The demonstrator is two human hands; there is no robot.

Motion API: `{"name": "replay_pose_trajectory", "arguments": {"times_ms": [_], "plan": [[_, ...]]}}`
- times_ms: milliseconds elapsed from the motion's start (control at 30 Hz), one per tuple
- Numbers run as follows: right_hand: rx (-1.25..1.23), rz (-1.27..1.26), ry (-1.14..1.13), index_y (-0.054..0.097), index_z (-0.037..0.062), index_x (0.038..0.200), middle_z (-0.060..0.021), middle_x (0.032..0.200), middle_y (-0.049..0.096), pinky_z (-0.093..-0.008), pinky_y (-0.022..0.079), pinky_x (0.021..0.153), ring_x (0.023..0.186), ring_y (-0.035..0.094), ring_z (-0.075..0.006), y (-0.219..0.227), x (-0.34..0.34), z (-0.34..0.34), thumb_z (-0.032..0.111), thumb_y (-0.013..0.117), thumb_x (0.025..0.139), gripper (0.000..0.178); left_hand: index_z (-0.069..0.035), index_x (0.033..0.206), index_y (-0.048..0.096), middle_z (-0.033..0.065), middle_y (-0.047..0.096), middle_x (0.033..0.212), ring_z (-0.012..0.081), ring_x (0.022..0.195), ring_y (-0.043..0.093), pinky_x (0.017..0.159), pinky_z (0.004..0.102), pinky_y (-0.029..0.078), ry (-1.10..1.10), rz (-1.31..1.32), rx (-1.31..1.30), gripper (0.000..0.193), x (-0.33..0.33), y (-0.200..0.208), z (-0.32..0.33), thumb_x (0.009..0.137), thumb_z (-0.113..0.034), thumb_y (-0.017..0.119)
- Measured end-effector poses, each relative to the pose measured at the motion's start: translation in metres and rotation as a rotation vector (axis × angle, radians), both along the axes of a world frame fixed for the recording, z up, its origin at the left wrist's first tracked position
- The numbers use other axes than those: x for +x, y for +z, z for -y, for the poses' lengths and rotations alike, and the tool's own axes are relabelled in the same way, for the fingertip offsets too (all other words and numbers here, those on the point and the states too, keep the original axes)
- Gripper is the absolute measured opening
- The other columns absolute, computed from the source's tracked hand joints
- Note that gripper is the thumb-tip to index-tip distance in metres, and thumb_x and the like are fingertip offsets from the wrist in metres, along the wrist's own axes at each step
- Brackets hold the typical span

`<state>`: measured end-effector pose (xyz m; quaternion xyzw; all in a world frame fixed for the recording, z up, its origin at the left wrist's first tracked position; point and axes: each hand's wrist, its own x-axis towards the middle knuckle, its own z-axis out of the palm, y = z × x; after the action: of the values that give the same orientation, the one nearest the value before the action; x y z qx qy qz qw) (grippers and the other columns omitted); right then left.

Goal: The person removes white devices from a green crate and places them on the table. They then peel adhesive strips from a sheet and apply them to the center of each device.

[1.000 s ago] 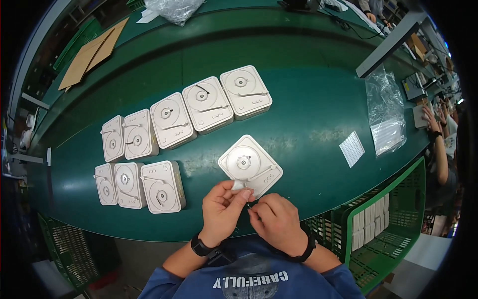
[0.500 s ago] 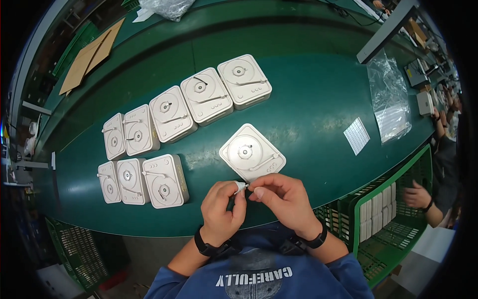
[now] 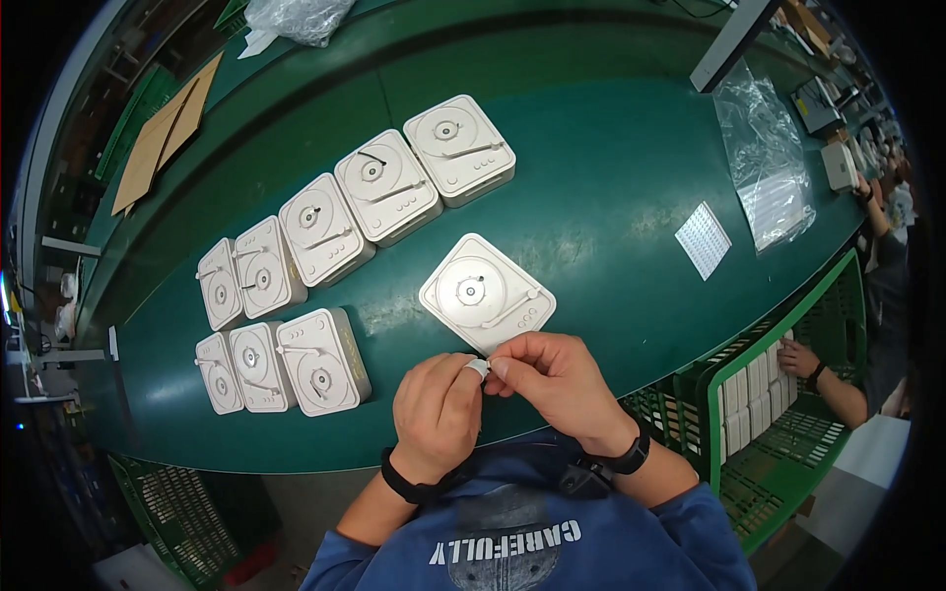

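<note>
My left hand and my right hand meet near the table's front edge, fingertips pinched together. Between them is something tiny that I cannot make out. A small white piece shows at my left fingertips; whether it is held or wrapped round a finger, I cannot tell. Just beyond my hands lies a white turntable-shaped device, turned at an angle, with a round platter, a tone arm and small knobs. Neither hand clearly grips it.
Similar white devices stand in a back row and a front row on the green table. A label sheet and clear plastic bag lie right. A co-worker's hand reaches into a green crate of white boxes.
My left fingers have curled in more around the white piece, and my hands stay together. The co-worker's hand has moved left onto the boxes in the crate. The whole view has shifted slightly.
</note>
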<state>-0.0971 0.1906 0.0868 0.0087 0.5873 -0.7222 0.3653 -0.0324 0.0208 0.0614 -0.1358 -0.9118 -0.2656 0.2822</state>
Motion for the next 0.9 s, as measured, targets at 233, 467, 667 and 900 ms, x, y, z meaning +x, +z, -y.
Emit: {"name": "replay_pose_trajectory", "arguments": {"times_ms": [233,467,667,900], "plan": [[0.044,-0.085,0.043,0.066,-0.002,0.095,-0.0037,0.094,0.071,-0.0249,0.056,0.074,0.084,0.068,-0.0096,-0.005,0.005,0.0,0.005,0.059,0.103,0.012,-0.001,0.107,0.063,0.0149,0.069,0.104,0.0344,0.088,0.068,0.075,0.0422,0.056,-0.036,0.031,0.029,0.03,0.002,-0.003,0.001,0.079,0.004,0.073],[0.167,-0.461,0.345,0.065,-0.001,0.097,-0.0062,0.09,0.07,-0.0267,0.055,0.07,0.079,0.069,-0.0126,-0.001,0.006,-0.016,0.0,0.066,0.093,0.004,-0.001,0.106,0.063,0.0151,0.07,0.099,0.0343,0.085,0.069,0.078,0.0428,0.056,-0.064,0.159,0.367,0.022,-0.005,0.011,0.009,0.086,0.004,0.07],[0.24,-0.733,0.214,0.068,0.001,0.101,-0.0089,0.089,0.069,-0.0298,0.054,0.066,0.073,0.069,-0.0192,-0.004,-0.012,-0.021,-0.001,0.072,0.084,0.018,-0.001,0.106,0.063,0.016,0.071,0.099,0.0306,0.085,0.07,0.078,0.0401,0.055,0.033,0.113,0.268,0.011,-0.047,-0.013,0.042,0.095,-0.001,0.065],[0.459,-1.101,-0.236,0.072,0.0025,0.099,-0.012,0.109,0.066,-0.0373,0.052,0.077,0.095,0.066,-0.0277,-0.029,-0.04,-0.002,-0.001,0.075,0.082,0.018,0.001,0.107,0.063,0.0151,0.071,0.101,0.0251,0.09,0.07,0.083,0.0345,0.054,0.12,0.372,0.606,0.011,-0.033,-0.028,0.021,0.096,-0.001,0.064]]}}
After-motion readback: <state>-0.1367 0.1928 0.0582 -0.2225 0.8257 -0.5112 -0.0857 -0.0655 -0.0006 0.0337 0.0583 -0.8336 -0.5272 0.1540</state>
